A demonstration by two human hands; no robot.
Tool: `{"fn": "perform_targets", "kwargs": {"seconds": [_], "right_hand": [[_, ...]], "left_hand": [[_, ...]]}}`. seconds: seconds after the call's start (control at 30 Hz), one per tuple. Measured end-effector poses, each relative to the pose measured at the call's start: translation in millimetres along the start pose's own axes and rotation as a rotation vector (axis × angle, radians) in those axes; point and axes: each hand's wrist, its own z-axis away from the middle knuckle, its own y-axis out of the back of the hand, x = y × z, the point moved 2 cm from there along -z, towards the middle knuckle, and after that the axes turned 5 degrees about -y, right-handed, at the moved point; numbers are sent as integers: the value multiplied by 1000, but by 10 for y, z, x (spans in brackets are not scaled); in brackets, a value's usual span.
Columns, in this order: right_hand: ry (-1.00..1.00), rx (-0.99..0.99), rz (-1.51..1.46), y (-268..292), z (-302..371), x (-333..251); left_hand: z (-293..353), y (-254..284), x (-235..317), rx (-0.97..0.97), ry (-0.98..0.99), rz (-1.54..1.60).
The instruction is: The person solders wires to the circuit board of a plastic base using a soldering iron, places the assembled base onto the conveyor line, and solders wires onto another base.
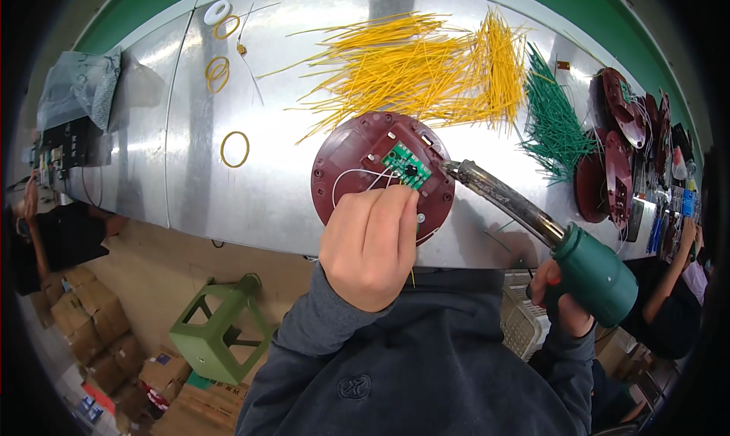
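Observation:
A round dark-red plastic housing [342,147] lies on the metal bench in front of me, with a small green circuit board [407,165] set in it. My left hand [369,246] is over the housing's lower part, thumb and fingers pinched at the board's near edge on what looks like a thin wire. A yellow wire end [413,279] pokes out below that hand; white wires [351,171] loop beside the fingers. My right hand [566,303] grips the handle of a green soldering gun [597,276]. Its tip reaches the housing's right rim, just right of the board.
Cut yellow wires [411,71] are heaped behind the housing, green wires [555,124] to their right. More dark-red housings [620,162] stand at the far right, near another person's hand [688,234]. Yellow wire rings [235,149] and a plastic bag [80,86] are left; a green stool [220,329] stands below.

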Motion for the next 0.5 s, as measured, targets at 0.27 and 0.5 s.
{"fn": "perform_targets", "kwargs": {"seconds": [0.27,0.5], "right_hand": [[86,30,19,-31,15,2],[106,-51,-68,-104,-76,-138]], "left_hand": [[2,-5,6,-4,-6,-6],[-1,-7,9,-28,7,-15]]}}
